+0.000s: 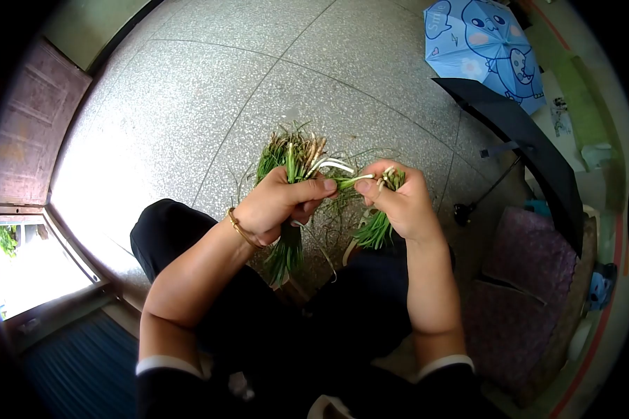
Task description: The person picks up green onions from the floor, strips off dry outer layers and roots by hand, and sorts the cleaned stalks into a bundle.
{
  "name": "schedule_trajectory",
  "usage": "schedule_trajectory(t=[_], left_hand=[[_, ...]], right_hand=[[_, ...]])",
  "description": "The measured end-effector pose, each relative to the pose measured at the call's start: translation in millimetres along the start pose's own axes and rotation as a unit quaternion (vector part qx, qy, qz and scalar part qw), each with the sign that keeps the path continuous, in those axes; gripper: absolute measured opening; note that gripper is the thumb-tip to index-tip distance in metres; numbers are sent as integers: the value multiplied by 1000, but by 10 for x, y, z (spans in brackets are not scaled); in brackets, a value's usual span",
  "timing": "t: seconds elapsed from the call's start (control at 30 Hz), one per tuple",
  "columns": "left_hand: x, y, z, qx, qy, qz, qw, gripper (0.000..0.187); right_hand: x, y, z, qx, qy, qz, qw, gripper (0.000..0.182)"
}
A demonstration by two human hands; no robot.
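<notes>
My left hand (272, 204) is closed round a bunch of chives (285, 257), whose green leaves hang below the fist. Several white stalk ends stick out above its thumb. My right hand (407, 202) is closed on a smaller bunch of chives (374, 232), with pale ends up and leaves hanging down. Between the two thumbs runs a short stretch of chive (348, 182), pinched at both sides. Just beyond my left hand, a heap of chives (276, 150) with brownish root ends lies on the floor.
Thin green scraps (339, 208) lie scattered on the speckled floor (328, 84) beneath my hands. To the right are an opened blue cartoon umbrella (479, 52), an opened black umbrella (531, 136) and a purple patterned seat (517, 293). A wooden door (38, 119) stands at left.
</notes>
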State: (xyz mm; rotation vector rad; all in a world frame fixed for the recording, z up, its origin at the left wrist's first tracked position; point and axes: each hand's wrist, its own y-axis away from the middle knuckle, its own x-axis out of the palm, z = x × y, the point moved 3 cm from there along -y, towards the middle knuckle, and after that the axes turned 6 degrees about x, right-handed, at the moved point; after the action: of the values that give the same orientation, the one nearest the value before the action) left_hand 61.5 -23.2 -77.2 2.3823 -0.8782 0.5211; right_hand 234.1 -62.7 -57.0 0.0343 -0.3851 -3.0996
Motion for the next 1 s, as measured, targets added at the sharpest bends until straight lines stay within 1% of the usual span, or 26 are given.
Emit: schedule_trajectory(t=[0.13, 0.2, 0.23, 0.27, 0.33, 0.37, 0.4, 0.47, 0.5, 0.53, 0.57, 0.6, 0.63, 0.73, 0.87, 1.0], left_hand=[[-26, 3, 13, -23, 35, 9, 999, 16], [-71, 0, 41, -43, 89, 6, 995, 17], [-71, -1, 35, -50, 97, 12, 994, 18], [-62, 2, 31, -51, 96, 13, 994, 18], [-43, 2, 32, -60, 112, 14, 992, 19], [-34, 2, 35, -60, 112, 15, 992, 19], [-28, 4, 35, -54, 109, 13, 992, 19], [-10, 7, 33, -47, 106, 10, 993, 19], [-7, 2, 18, -18, 76, -6, 997, 18], [-4, -5, 5, 10, 45, -22, 999, 17], [12, -9, 18, 10, 45, -21, 999, 17], [16, -7, 22, 34, 17, -36, 999, 16], [14, -4, 16, 58, -12, -52, 997, 15], [20, 1, 3, 61, -13, -57, 996, 13], [15, 13, 7, 62, -21, -59, 996, 15], [0, 8, 5, 65, -37, -64, 995, 17]], right_hand=[[-111, 17, 19, -23, 28, -15, 999, 10], [-258, -14, 39, -16, -113, -47, 992, 18], [-289, -30, 57, 7, -144, -108, 984, 22], [-282, -45, 54, 7, -144, -110, 983, 22], [-313, -62, 26, 1, -59, -173, 983, 21], [-319, -73, 3, -5, -14, -116, 993, 15], [-286, -61, -23, -6, -15, -116, 993, 15], [-66, -30, 52, -20, -34, -84, 996, 11], [-42, -39, -2, -3, -76, -23, 997, 14], [-11, -34, -14, -3, -76, -23, 997, 14], [46, -32, -39, 17, -118, -35, 992, 15], [94, -38, -64, 36, -159, -47, 985, 15], [115, -55, -86, 26, -158, -52, 986, 18], [135, -48, -72, 18, -135, -60, 989, 17], [115, -35, -48, 13, -144, -46, 988, 15], [90, -29, -55, 12, -111, -42, 993, 9]])
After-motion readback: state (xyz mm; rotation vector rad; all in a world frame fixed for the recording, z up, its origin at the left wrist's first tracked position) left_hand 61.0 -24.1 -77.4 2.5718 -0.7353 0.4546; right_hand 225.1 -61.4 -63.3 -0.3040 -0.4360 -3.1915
